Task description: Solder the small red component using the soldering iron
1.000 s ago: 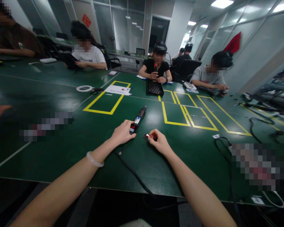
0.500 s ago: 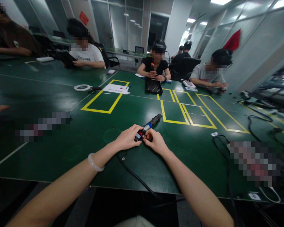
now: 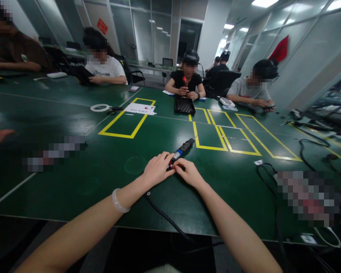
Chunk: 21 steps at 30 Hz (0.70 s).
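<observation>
An electric screwdriver [image 3: 179, 152] with its housing laid open lies slanted on the green table, its thin bit pointing away to the upper right. Silver and blue parts show along its body, with some red near the handle end. My left hand [image 3: 158, 167] is closed over the handle end from the left and hides much of it. Against the right side of the handle, my right hand [image 3: 189, 172] has thumb and index finger pinched together. Whatever small part sits between those fingertips is hidden.
A black cord [image 3: 165, 214] runs from under my left hand over the table edge. Yellow tape rectangles [image 3: 210, 147] mark the table ahead. Farther off are a black tray [image 3: 184, 105], a white sheet [image 3: 140, 109] and seated people. Another person's hand [image 3: 0, 138] reaches in at left.
My left hand has slid slightly right and further over the handle, covering more of its inner parts. The right fingertips have drawn closer together; an orange piece beside them is now hidden.
</observation>
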Each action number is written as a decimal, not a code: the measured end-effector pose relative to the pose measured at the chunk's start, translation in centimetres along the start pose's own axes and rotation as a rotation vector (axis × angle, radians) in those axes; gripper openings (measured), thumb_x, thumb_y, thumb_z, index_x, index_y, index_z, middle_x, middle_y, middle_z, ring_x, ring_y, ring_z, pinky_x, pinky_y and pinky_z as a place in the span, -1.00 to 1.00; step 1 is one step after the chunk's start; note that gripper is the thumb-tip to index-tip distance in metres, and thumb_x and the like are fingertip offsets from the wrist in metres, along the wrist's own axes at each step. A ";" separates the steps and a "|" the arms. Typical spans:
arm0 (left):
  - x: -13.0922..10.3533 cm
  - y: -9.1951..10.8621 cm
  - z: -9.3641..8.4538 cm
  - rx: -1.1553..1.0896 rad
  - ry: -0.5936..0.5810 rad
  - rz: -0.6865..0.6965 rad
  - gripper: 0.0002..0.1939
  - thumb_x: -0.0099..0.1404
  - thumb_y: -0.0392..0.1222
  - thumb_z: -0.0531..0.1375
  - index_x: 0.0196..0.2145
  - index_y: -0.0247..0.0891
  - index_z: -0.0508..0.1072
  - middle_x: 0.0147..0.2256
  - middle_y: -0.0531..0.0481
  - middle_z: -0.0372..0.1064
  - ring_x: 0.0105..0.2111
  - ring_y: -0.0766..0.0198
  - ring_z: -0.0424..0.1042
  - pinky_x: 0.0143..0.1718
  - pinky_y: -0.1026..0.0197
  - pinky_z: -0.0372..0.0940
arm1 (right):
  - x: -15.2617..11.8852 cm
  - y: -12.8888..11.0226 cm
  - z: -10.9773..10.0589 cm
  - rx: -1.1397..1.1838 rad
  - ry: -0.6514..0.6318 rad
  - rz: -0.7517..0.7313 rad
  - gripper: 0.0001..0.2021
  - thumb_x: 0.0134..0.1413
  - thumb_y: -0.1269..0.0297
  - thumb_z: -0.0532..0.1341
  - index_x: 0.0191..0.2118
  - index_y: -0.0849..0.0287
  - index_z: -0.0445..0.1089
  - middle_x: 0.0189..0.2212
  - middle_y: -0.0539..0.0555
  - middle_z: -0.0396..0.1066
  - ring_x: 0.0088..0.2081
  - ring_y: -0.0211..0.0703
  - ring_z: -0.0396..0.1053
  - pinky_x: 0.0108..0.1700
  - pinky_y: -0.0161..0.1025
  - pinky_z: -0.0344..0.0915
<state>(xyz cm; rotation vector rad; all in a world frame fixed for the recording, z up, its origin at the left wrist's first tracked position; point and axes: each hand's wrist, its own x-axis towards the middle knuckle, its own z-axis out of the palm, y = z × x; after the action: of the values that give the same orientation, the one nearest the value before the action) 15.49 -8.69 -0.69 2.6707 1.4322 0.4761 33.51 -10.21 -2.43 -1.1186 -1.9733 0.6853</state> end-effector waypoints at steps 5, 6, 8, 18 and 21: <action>0.5 -0.6 -0.2 0.059 0.009 0.012 -0.43 0.28 0.02 0.12 0.22 0.01 0.12 0.05 -0.12 0.23 -0.09 0.07 0.34 -0.18 0.09 0.26 | -0.1 0.6 -0.1 0.041 0.079 0.030 -0.64 0.13 0.38 0.08 0.07 0.14 0.22 -0.36 -0.01 0.37 -0.36 -0.21 0.33 -0.22 -0.27 0.26; 0.7 -1.0 -0.4 0.068 0.011 0.016 -0.43 0.27 0.01 0.13 0.22 0.01 0.12 0.06 -0.11 0.22 -0.09 0.06 0.33 -0.18 0.09 0.26 | -0.1 0.7 -0.2 0.037 0.083 0.037 -0.64 0.13 0.37 0.08 0.08 0.13 0.21 -0.36 0.00 0.37 -0.35 -0.21 0.33 -0.21 -0.27 0.26; 1.0 -2.0 -0.7 0.084 0.014 0.005 -0.42 0.27 0.00 0.14 0.22 0.02 0.12 0.07 -0.11 0.22 -0.08 0.06 0.32 -0.17 0.09 0.26 | -0.1 1.0 -0.3 0.031 0.075 0.053 -0.64 0.14 0.36 0.08 0.08 0.12 0.21 -0.35 0.00 0.37 -0.35 -0.21 0.34 -0.22 -0.27 0.27; 1.9 -12.3 -2.5 0.177 0.028 -0.313 -0.40 0.27 0.10 0.09 0.23 -0.03 0.15 0.10 -0.18 0.19 0.00 -0.08 0.29 -0.12 0.00 0.28 | -0.3 1.3 -0.4 0.016 0.064 0.058 -0.66 0.15 0.35 0.08 0.06 0.11 0.23 -0.34 0.00 0.38 -0.35 -0.22 0.35 -0.25 -0.29 0.26; 1.6 -15.6 -3.2 0.216 0.055 -0.422 -0.39 0.26 0.11 0.08 0.22 -0.08 0.18 0.11 -0.24 0.17 0.01 -0.15 0.29 -0.10 -0.06 0.27 | -0.3 1.2 -0.5 0.011 0.061 0.061 -0.66 0.15 0.34 0.09 0.06 0.11 0.24 -0.34 0.00 0.38 -0.34 -0.22 0.35 -0.26 -0.29 0.25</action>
<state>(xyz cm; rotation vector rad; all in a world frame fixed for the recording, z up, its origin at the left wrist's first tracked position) 2.84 1.16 -0.49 2.4063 2.1016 0.3762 34.54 -9.86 -3.11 -1.1837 -1.8882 0.6855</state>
